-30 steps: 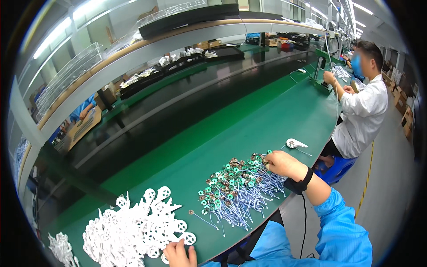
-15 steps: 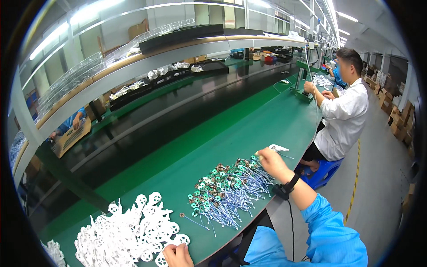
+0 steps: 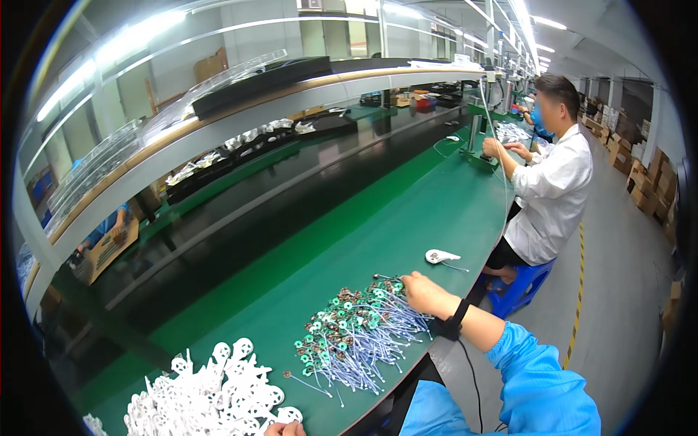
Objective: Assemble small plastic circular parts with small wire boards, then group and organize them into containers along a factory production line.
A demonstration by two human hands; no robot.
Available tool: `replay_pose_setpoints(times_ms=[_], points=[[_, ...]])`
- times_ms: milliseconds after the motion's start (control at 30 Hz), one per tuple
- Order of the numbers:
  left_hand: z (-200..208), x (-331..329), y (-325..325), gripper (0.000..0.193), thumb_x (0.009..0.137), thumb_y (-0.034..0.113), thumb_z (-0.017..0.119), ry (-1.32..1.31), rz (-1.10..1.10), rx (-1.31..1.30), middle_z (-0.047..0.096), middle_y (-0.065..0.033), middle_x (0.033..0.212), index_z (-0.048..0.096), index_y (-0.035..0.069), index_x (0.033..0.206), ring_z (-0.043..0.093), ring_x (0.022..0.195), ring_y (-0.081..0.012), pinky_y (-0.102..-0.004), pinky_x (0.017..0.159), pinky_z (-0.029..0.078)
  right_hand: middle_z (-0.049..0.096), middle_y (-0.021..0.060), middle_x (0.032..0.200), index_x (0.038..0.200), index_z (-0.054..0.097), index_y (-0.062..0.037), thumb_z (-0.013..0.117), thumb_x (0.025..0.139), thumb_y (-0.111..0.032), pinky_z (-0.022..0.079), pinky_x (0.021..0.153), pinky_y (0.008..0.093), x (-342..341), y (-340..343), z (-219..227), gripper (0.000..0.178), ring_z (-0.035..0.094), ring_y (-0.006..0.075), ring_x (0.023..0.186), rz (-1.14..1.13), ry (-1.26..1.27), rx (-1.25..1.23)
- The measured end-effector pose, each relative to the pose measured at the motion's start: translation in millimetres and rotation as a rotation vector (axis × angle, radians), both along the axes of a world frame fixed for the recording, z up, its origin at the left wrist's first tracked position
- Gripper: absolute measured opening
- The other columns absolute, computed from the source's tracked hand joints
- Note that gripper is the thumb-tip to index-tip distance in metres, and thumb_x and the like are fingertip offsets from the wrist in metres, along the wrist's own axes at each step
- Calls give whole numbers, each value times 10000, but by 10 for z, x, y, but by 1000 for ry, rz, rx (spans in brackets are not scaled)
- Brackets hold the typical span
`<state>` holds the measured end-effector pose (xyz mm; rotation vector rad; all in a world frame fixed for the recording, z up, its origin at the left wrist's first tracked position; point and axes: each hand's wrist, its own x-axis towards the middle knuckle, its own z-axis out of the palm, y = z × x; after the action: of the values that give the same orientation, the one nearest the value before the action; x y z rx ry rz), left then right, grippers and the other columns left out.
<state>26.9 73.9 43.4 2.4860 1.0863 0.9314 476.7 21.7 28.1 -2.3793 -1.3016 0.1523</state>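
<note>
My right hand (image 3: 427,296) is at the far right end of a pile of small wired parts (image 3: 356,327) with green and brown round heads and thin bluish wires. Its thumb and fingers pinch one wired part, whose small brown head (image 3: 377,276) sticks out to the left. My left hand (image 3: 286,429) is cut off by the lower edge. Its curled fingers are against a white plastic piece (image 3: 290,415) with a round head, beside a heap of similar white pieces (image 3: 196,396). A white teardrop-shaped piece with a wire (image 3: 440,256) lies farther off on the green tabletop.
A long green bench (image 3: 342,269) runs away to the right. Above its far side is a shelf (image 3: 262,94) with black trays. A co-worker in white (image 3: 552,185) sits at the bench on a blue stool (image 3: 523,287). A black cable (image 3: 472,374) hangs from my right wristband.
My right hand has moved from beside the white teardrop-shaped piece back to the wired pile and pinches a part there. The view has shifted; my left hand shows less.
</note>
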Motion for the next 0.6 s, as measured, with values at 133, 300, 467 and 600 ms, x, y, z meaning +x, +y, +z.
replay_pose_setpoints(times_ms=[133, 300, 467, 600], points=[[4, -5, 4, 167, 872, 57, 623, 6, 17, -31, 572, -218, 1002, 635, -2, 1028, 547, 955, -385, -428, 849, 443, 581, 234, 1076, 1138, 594, -46, 527, 815, -103, 467, 876, 480, 115, -42, 265, 335, 580, 395, 1009, -52, -120, -51], [-43, -23, 24, 160, 861, 56, 637, -38, 11, -26, 572, -210, 986, 642, 11, 1014, 546, 932, -382, -424, 823, 445, 587, 149, 1141, 1166, 622, -164, 604, 800, -181, 460, 903, 469, 711, -373, 332, 367, 542, 385, 1109, -365, -312, -152], [-98, -64, 60, 189, 808, 20, 666, -23, -46, 60, 551, -171, 950, 656, 34, 997, 534, 889, -350, -416, 775, 439, 651, 222, 1060, 1140, 621, -22, 650, 760, -115, 485, 895, 380, 1215, -259, 187, 392, 622, 349, 1018, -311, 34, -36], [-103, -56, 63, 198, 797, 8, 670, -55, -74, 53, 535, -180, 987, 652, 42, 991, 527, 900, -353, -420, 781, 441, 650, 215, 1065, 1198, 585, -27, 652, 768, -114, 492, 865, 382, 1405, -28, 74, 444, 624, 352, 1004, -231, 139, 163]])
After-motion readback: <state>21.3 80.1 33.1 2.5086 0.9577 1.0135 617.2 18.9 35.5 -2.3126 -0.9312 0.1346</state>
